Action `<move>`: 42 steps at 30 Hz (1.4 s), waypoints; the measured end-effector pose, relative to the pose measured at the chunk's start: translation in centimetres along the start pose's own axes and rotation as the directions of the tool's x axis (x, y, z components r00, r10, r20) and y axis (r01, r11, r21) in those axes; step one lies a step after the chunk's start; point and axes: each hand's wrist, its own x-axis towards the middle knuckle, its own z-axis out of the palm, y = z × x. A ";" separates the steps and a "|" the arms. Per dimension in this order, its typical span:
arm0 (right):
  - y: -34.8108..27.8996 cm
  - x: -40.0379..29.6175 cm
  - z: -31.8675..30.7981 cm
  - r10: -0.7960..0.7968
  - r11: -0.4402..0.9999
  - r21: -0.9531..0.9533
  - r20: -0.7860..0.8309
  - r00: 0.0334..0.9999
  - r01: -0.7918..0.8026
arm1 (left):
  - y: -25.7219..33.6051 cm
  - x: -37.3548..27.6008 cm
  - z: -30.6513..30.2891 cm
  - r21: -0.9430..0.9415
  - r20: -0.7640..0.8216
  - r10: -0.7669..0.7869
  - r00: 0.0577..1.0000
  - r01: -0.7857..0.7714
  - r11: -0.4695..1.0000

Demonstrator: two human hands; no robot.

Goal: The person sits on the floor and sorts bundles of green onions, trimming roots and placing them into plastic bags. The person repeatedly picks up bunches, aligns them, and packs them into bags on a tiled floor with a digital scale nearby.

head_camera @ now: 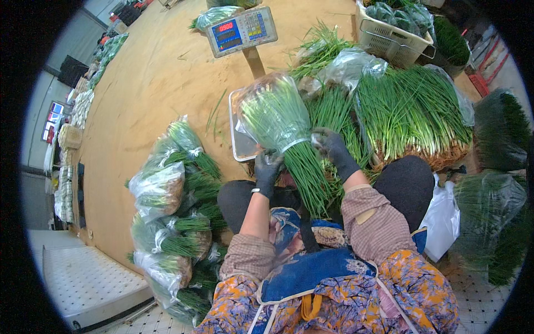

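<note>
A bunch of green onions sits in a clear plastic bag, root end up inside, green leaves hanging out toward my lap. A white tie runs around the bag's mouth. My left hand, in a dark glove, has its fingers curled at the tie's left end. On the other side my right hand, also gloved, pinches at the tie's right end. The bagged part lies over the metal pan of a scale, hiding much of it. The scale's lit display head stands on a post behind.
Several tied bags of green onions are piled at my left. Loose green onions with roots lie at right on plastic. Behind them stands a cream plastic crate of bagged greens. A white plastic bag is beside my right knee.
</note>
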 end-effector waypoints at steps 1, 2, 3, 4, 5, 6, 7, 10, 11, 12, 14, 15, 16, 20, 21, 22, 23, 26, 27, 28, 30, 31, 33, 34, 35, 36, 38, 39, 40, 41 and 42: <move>0.0 -0.1 0.4 0.029 0.976 -0.215 0.009 1.000 -0.026 | 0.4 0.4 0.4 0.210 0.005 0.077 0.997 -0.076 0.975; -0.2 0.1 0.6 0.085 0.979 -0.191 0.055 0.995 -0.073 | 0.7 0.9 1.0 0.408 0.025 0.150 0.988 -0.148 0.901; 0.1 0.6 0.5 -0.072 0.954 -0.289 0.051 0.996 0.083 | 1.5 1.6 1.8 0.582 0.063 0.225 0.972 -0.219 0.783; 0.4 0.9 0.8 -0.233 0.894 -0.379 0.066 0.970 0.240 | 2.8 2.4 2.3 0.611 0.127 0.126 0.984 -0.178 0.772; 0.7 1.1 1.0 -0.385 0.799 -0.463 0.096 0.918 0.383 | 2.8 3.0 2.9 0.663 0.181 0.137 0.974 -0.224 0.715; -0.3 -0.5 2.9 -0.396 0.656 -0.654 0.128 0.909 0.377 | 1.3 2.9 2.0 0.728 0.214 0.122 0.969 -0.241 0.641; -0.8 -0.5 3.5 -0.407 0.542 -0.757 0.143 0.902 0.364 | 1.8 3.3 2.3 0.767 0.267 0.132 0.955 -0.293 0.570; -1.3 0.2 5.3 -0.411 0.212 -0.914 0.236 0.880 0.345 | 1.8 3.7 1.8 0.756 0.353 0.307 0.884 -0.463 0.463; -1.2 1.0 5.4 -0.398 0.135 -0.917 0.296 0.868 0.375 | 2.5 3.8 2.0 0.743 0.366 0.352 0.862 -0.498 0.447; -1.5 1.7 5.8 -0.381 0.059 -0.908 0.363 0.850 0.414 | 3.1 3.6 1.7 0.730 0.343 0.421 0.840 -0.520 0.443; -4.2 1.6 6.5 -0.432 0.007 -0.859 0.459 0.776 0.512 | 6.5 3.5 0.6 0.726 0.348 0.412 0.842 -0.520 0.450; -6.3 1.3 7.1 -0.466 -0.028 -0.825 0.511 0.723 0.565 | 8.3 4.0 -0.2 0.722 0.334 0.465 0.820 -0.540 0.434; -7.5 1.9 7.3 -0.631 -0.146 -0.736 0.584 0.511 0.661 | 9.9 4.6 -0.5 0.723 0.326 0.508 0.798 -0.556 0.410; -14.4 1.5 8.6 -0.635 -0.426 -0.616 0.725 0.266 0.663 | 17.6 6.1 -1.7 0.690 0.292 0.549 0.783 -0.570 0.446; -14.5 1.3 9.1 -0.622 -0.412 -0.599 0.736 0.267 0.687 | 18.3 6.4 -2.2 0.723 0.315 0.502 0.806 -0.546 0.424; -14.6 1.0 9.5 -0.611 -0.399 -0.583 0.745 0.269 0.708 | 18.9 6.8 -2.5 0.752 0.336 0.452 0.826 -0.524 0.399; -14.6 0.9 9.8 -0.599 -0.385 -0.569 0.753 0.272 0.727 | 19.2 7.0 -2.7 0.779 0.355 0.401 0.844 -0.505 0.373; -15.7 1.0 10.4 -0.498 -0.481 -0.597 0.789 0.361 0.642 | 18.2 8.8 -3.9 0.807 0.432 0.490 0.757 -0.567 0.165; -16.4 1.1 10.4 -0.481 -0.501 -0.609 0.787 0.387 0.615 | 18.6 9.3 -4.3 0.806 0.440 0.555 0.707 -0.583 0.104; -17.6 1.7 9.9 -0.548 -0.469 -0.521 0.805 0.227 0.713 | 20.0 10.1 -4.3 0.789 0.473 0.550 0.688 -0.608 0.082; -20.4 3.7 9.7 -0.507 -0.447 -0.600 0.781 0.364 0.664 | 22.2 11.3 -4.8 0.772 0.480 0.625 0.615 -0.635 0.033; -22.8 2.1 10.1 -0.548 -0.499 -0.538 0.803 0.233 0.680 | 23.9 11.4 -5.5 0.781 0.483 0.632 0.606 -0.625 0.004; -25.6 0.5 11.9 -0.574 -0.497 -0.640 0.749 0.331 0.586 | 27.2 11.7 -6.5 0.825 0.442 0.617 0.652 -0.565 0.006; -27.0 0.1 11.9 -0.561 -0.479 -0.658 0.739 0.374 0.581 | 28.7 11.7 -6.5 0.803 0.440 0.644 0.625 -0.595 0.028; -26.8 0.8 12.1 -0.544 -0.436 -0.672 0.727 0.420 0.598 | 29.1 11.6 -7.0 0.789 0.443 0.648 0.620 -0.613 0.046; -26.1 0.8 12.3 -0.561 -0.366 -0.676 0.709 0.428 0.640 | 29.0 10.9 -7.4 0.751 0.419 0.689 0.591 -0.652 0.103; -23.7 0.1 12.6 -0.596 -0.233 -0.659 0.678 0.430 0.715 | 25.3 11.5 -8.0 0.804 0.425 0.540 0.726 -0.577 0.143; -22.6 1.7 11.3 -0.539 -0.270 -0.733 0.652 0.533 0.624 | 23.8 12.5 -6.8 0.796 0.421 0.513 0.748 -0.576 0.186; -21.0 2.9 10.8 -0.485 -0.263 -0.731 0.664 0.569 0.630 | 21.5 13.1 -6.6 0.772 0.469 0.474 0.745 -0.607 0.189; -20.7 3.3 10.8 -0.429 -0.260 -0.731 0.673 0.603 0.631 | 20.6 13.5 -6.3 0.743 0.516 0.439 0.736 -0.639 0.197; -22.2 3.5 11.1 -0.490 -0.272 -0.745 0.652 0.578 0.609 | 21.5 13.8 -5.7 0.762 0.476 0.461 0.749 -0.613 0.210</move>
